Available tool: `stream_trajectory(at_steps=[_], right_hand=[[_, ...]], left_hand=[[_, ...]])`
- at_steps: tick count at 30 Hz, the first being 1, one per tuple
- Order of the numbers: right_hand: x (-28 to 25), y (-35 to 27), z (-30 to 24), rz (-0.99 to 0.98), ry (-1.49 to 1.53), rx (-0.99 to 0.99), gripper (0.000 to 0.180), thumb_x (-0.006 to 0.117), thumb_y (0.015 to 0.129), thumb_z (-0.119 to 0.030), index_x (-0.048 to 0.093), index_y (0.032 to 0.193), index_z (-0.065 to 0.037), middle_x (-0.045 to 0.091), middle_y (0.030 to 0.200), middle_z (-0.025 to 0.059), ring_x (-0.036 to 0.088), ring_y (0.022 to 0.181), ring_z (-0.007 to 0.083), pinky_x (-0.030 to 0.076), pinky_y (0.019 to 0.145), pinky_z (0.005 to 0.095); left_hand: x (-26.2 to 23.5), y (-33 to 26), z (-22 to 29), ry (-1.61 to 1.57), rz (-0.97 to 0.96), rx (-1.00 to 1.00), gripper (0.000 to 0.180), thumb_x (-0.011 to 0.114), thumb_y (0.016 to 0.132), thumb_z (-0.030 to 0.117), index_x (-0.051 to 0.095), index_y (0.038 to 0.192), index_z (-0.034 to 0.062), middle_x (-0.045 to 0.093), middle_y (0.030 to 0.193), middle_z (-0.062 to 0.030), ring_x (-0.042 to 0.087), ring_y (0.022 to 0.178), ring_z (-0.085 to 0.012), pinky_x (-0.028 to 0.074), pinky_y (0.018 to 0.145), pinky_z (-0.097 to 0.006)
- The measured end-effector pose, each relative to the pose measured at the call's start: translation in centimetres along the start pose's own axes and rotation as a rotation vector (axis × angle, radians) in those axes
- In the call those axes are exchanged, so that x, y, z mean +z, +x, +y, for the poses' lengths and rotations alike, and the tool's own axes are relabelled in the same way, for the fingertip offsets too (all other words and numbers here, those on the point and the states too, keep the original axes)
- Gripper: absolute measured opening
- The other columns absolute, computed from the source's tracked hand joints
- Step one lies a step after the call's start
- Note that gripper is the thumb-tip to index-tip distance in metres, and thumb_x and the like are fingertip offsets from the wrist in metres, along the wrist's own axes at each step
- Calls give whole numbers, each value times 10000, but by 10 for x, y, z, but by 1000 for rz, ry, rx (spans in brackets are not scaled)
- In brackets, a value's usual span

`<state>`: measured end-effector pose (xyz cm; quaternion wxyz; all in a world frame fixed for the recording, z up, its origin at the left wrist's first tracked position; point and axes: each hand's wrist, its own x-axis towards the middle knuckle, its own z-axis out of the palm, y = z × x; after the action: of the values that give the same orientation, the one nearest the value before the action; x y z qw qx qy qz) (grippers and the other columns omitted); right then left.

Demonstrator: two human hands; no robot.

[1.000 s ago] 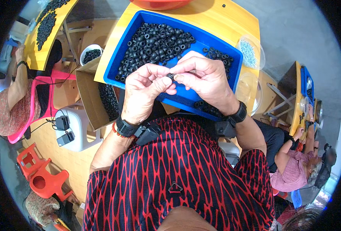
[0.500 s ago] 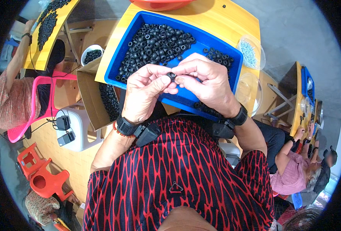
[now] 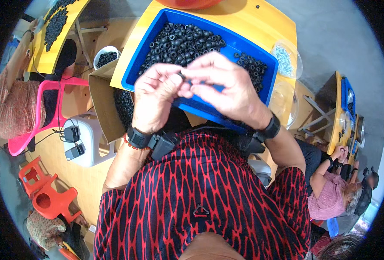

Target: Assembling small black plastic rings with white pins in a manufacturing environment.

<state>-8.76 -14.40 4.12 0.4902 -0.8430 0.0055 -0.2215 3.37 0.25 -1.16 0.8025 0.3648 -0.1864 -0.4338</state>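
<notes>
Over a blue tray (image 3: pixel 196 108) of small black ring-shaped pieces (image 3: pixel 179 43), my two hands are close together. My left hand (image 3: pixel 153 93) pinches one small black piece (image 3: pixel 181 75) between thumb and forefinger; its far side is hidden by the fingers. Just right of that piece, my right hand (image 3: pixel 233 86) has its thumb and forefinger apart, the tips smeared by motion. Nothing can be made out between them. In the tray, the big heap lies left and far, and a smaller group of black rings (image 3: pixel 252 67) is at the right.
Right of the tray on the yellow table (image 3: pixel 270 21), a clear tub (image 3: pixel 284 60) holds light-blue bits. A red basin (image 3: pixel 189 3) stands at the far edge. Left of the table are a cardboard box (image 3: pixel 101 102) and a white bucket (image 3: pixel 106 56). Other people sit at tables on both sides.
Both hands have shifted slightly left and up. The right fingers have come off the black piece and spread apart; the left hand keeps hold of it.
</notes>
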Motion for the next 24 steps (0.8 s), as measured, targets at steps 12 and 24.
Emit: stream_trajectory(at_steps=[12, 24], right_hand=[[12, 12, 58, -301, -202, 90, 109, 619, 847, -69, 669, 921, -8, 652, 880, 163, 653, 819, 339, 535, 737, 408], [35, 26, 43, -576, -565, -2, 98, 580, 831, -68, 602, 900, -1, 554, 875, 164, 613, 759, 376, 503, 635, 467]], left_hand=[[-40, 17, 24, 198, 258, 385, 153, 627, 923, 17, 603, 1068, -24, 683, 986, -136, 691, 799, -186, 609, 749, -360], [-43, 18, 22, 235, 241, 406, 161, 641, 924, 52, 609, 1070, -8, 671, 1012, -142, 682, 849, -217, 596, 780, -394]])
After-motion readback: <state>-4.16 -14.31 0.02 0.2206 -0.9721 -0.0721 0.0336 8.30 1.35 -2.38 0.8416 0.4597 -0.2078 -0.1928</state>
